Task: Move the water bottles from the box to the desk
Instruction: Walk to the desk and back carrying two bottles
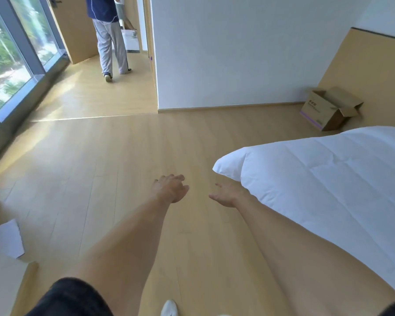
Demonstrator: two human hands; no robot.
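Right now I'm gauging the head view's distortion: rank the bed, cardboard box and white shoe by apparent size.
1. Bed, largest by far.
2. Cardboard box.
3. White shoe, though partly cropped.
The box is far and the shoe near, so this ranking reflects appearance only.

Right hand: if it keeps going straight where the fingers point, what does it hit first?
Likely nothing near. The right hand points up-left over bare wooden floor, passing left of the bed corner; the white wall lies beyond. Depth is unclear.

1 box (326,109), 1 bed (328,183), 2 hands (169,189)
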